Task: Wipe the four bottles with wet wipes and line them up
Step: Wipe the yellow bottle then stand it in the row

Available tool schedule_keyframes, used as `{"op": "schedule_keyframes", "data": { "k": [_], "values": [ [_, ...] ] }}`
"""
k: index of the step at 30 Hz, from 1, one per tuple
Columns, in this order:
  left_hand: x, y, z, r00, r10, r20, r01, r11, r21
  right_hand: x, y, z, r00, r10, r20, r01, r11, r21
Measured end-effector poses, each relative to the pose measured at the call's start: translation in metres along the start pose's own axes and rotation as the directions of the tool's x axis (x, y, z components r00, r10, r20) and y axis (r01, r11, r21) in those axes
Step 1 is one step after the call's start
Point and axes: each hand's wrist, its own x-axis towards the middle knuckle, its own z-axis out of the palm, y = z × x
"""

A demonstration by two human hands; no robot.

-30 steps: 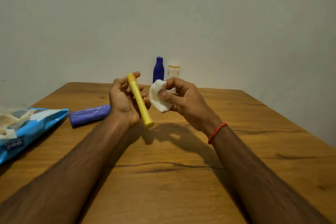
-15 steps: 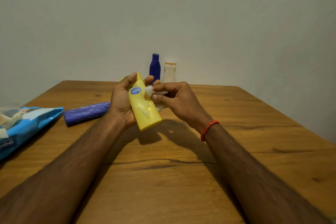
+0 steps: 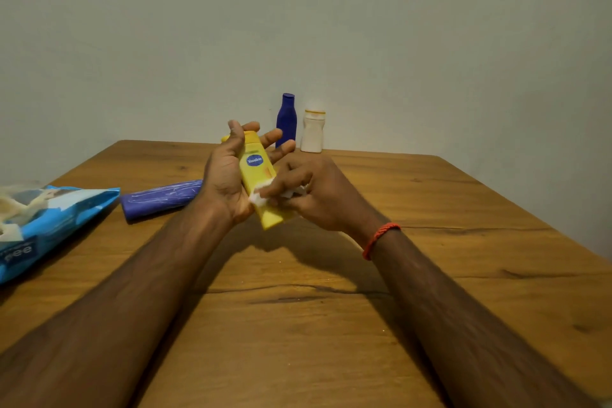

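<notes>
The left hand (image 3: 228, 179) cradles the yellow bottle (image 3: 256, 172) above the table (image 3: 298, 325), thumb on one edge, fingers fanned behind, leaving its label face open to the right hand (image 3: 311, 195), which pinches a bunched wet wipe (image 3: 256, 198) against the lower front. Four bottles: this one, a purple bottle (image 3: 159, 197) lying flat, and a blue bottle (image 3: 286, 119) and white bottle (image 3: 313, 132) upright at the far edge, likely the row's start. One wipe pack (image 3: 49, 219) lies left.

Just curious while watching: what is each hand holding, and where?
The left hand grips the yellow bottle by its body, thumb near its upper end. The right hand pinches a wet wipe against the bottle's lower half.
</notes>
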Motion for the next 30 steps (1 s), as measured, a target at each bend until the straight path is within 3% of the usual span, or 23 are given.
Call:
{"op": "schedule_keyframes", "data": {
  "k": [4, 8, 12, 14, 16, 18, 20, 22, 30],
  "values": [
    [0.003, 0.007, -0.012, 0.997, 0.02, -0.071, -0.018, 0.999, 0.033, -0.001, -0.003, -0.006, 0.929, 0.088, 0.36, -0.077, 0.996, -0.042],
    [0.005, 0.005, -0.011, 0.998, -0.003, -0.062, 0.003, 1.0, 0.008, -0.003, -0.002, -0.009, 0.911, 0.155, 0.382, -0.188, 0.981, 0.051],
    [0.004, 0.001, -0.009, 0.998, -0.022, -0.051, 0.019, 0.999, -0.051, -0.006, -0.004, -0.019, 0.967, 0.186, 0.175, -0.243, 0.883, 0.401],
    [0.004, -0.001, -0.007, 0.999, -0.029, -0.035, 0.027, 0.998, -0.057, -0.004, -0.004, -0.018, 0.972, 0.222, 0.076, -0.231, 0.851, 0.472],
    [0.003, -0.004, -0.005, 0.999, -0.036, -0.014, 0.035, 0.998, -0.05, -0.002, -0.002, -0.01, 0.967, 0.253, 0.001, -0.237, 0.906, 0.351],
    [0.003, -0.005, -0.005, 0.999, -0.037, 0.013, 0.037, 0.999, -0.035, -0.001, 0.002, 0.001, 0.976, 0.179, -0.121, -0.169, 0.982, 0.086],
    [0.003, -0.005, -0.006, 0.999, -0.042, 0.033, 0.043, 0.999, -0.034, 0.0, 0.006, 0.011, 0.957, 0.097, -0.273, -0.118, 0.991, -0.06],
    [0.004, -0.006, -0.006, 0.996, -0.054, 0.069, 0.057, 0.998, -0.04, 0.0, 0.006, 0.014, 0.926, 0.088, -0.368, -0.112, 0.993, -0.044],
    [0.0, -0.018, -0.001, 0.987, -0.099, 0.124, 0.107, 0.993, -0.058, 0.002, -0.005, 0.019, 0.893, 0.02, -0.45, -0.06, 0.995, -0.074]
  ]
}}
